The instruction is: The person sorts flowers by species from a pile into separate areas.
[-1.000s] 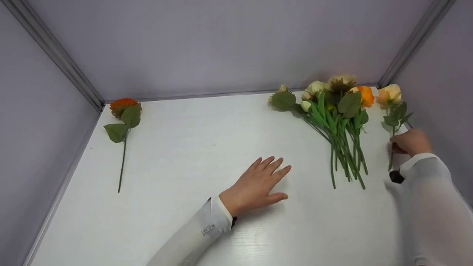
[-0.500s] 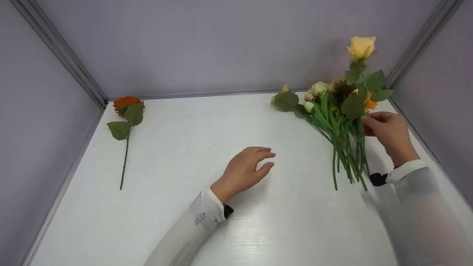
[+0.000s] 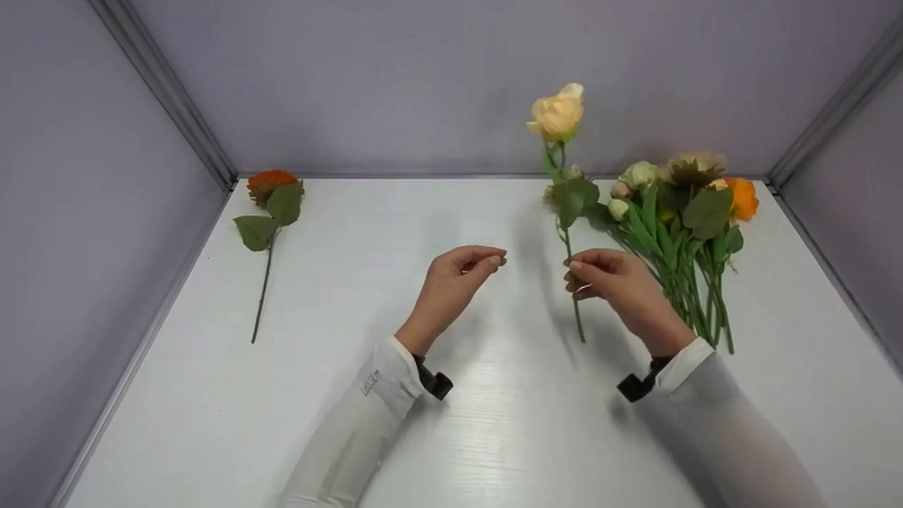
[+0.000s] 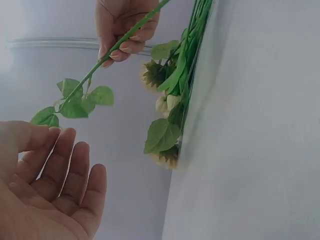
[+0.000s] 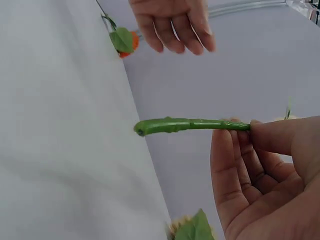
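My right hand (image 3: 621, 286) pinches the green stem of a pale peach rose (image 3: 559, 116) between thumb and fingers, holding it upright above the table. The right wrist view shows the stem's cut end (image 5: 150, 127) sticking out past the fingertips. To the left of the rose, my left hand (image 3: 455, 289) hovers with nothing in it. Its fingers are loosely bent and the thumb lies close to the index finger; in the left wrist view this hand (image 4: 55, 185) overlaps the rose's leaves (image 4: 75, 102). The bloom is out of sight there.
A bunch of several flowers (image 3: 677, 233), white, cream and orange with green stems, lies at the right. One orange-red flower (image 3: 271, 187) lies at the far left. Grey panels (image 3: 395, 85) wall the white table (image 3: 494, 437) at the back and sides.
The right hand has lifted the peach rose from the table's right side and carried it left past the bunch. The left hand has risen off the table, its spread fingers now bent.
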A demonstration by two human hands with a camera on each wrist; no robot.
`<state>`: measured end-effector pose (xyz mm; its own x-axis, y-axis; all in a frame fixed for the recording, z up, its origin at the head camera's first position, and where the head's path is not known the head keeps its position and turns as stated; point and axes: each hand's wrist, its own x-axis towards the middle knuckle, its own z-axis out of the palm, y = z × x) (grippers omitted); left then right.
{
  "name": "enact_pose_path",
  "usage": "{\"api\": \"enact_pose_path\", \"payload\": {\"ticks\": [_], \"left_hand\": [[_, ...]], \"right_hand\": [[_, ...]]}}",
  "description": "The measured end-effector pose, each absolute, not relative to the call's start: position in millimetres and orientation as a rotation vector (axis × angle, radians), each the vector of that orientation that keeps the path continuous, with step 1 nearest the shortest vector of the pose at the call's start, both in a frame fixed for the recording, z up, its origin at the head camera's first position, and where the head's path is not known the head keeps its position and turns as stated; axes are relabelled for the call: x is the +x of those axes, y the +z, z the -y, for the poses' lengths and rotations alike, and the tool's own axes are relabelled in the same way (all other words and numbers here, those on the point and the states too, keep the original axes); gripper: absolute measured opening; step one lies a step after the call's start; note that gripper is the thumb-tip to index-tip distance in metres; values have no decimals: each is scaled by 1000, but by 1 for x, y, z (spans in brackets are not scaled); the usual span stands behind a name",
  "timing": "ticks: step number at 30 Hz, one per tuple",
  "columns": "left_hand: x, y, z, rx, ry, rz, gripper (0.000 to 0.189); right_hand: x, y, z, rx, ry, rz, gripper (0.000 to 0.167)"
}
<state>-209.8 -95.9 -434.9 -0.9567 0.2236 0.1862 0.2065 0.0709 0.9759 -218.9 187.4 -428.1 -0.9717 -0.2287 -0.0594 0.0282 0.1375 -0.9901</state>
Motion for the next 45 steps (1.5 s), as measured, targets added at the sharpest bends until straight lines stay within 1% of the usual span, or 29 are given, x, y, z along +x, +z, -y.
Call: {"api": "enact_pose_path", "payload": {"ticks": [6,11,18,26,35,40,45], "left_hand": [[-216,-437,95,354,2228,-2195,19],[-218,-437,96,286,2271,-2208,20],[-220,-440,95,206,2251,-2171,29],[-219,-441,92,157,2267,-2108,31],[-219,-440,92,163,2284,-2054,29],[-226,-433,106,151,2287,-2058,27],[-254,-424,144,57,2138,-2183,26]], "right_hand": [[-207,-443,-150,-263,-1899,-2144,35],[-201,-451,-135,-308,-1821,-2162,33],[-194,-452,-128,-322,-1747,-2189,35],[-190,-453,-123,-383,-1726,-2189,26],[-191,-454,-124,-373,-1726,-2185,34],[-193,-453,-127,-361,-1766,-2179,39],[-195,-451,-137,-339,-1808,-2179,37]]}}
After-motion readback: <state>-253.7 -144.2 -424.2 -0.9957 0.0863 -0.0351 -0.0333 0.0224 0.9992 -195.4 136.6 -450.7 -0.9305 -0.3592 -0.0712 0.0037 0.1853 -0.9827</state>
